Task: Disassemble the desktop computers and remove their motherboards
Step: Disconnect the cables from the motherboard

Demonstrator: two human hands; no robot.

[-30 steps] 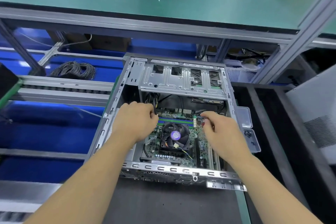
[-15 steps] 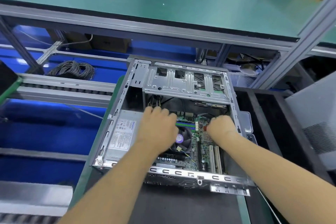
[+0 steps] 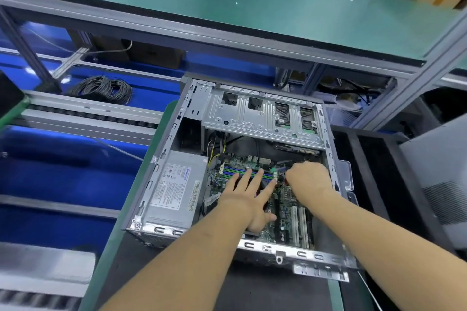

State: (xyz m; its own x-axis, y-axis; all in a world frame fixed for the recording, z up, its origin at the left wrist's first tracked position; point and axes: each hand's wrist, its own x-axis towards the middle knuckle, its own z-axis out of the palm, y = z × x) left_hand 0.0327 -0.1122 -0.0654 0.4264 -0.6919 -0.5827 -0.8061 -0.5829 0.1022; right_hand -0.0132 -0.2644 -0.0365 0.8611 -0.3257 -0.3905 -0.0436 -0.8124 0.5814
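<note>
From the head view, the open grey sheet-metal desktop computer case [image 3: 326,134] lies on its side on the dark mat of the work surface [image 3: 265,293], its open face turned up, which is why both arms can reach straight down into it. The green motherboard [image 3: 288,209] is still seated on the case floor, in the middle and right of the case, so its removal is not yet done.

The left hand [image 3: 249,199] lies flat over the board's centre, its fingers [image 3: 256,179] straight and spread towards the blue and green memory slots [image 3: 242,170]. They grasp nothing; most likely the hand is there to steady the board or the case against a pull from the other side.

The right hand [image 3: 307,179] is knuckles-up at the far right of the board, fingers curled down into a clench beside a small white connector [image 3: 275,175]. Whether they pinch a plug or a cable I cannot tell, since the tips are hidden under the hand. The pose suggests a lead being unplugged before the board can lift.

The boxy silver power supply with a white label [image 3: 174,189] sits in the near left corner of the case, its yellow and black wires [image 3: 214,156] running towards the board's far left edge. The perforated silver drive cage [image 3: 262,116] spans the far end, above the board's far edge, and may hamper lifting it out.

On the blue conveyor at far left lies a coil of grey cable [image 3: 103,88], well apart from the case.
</note>
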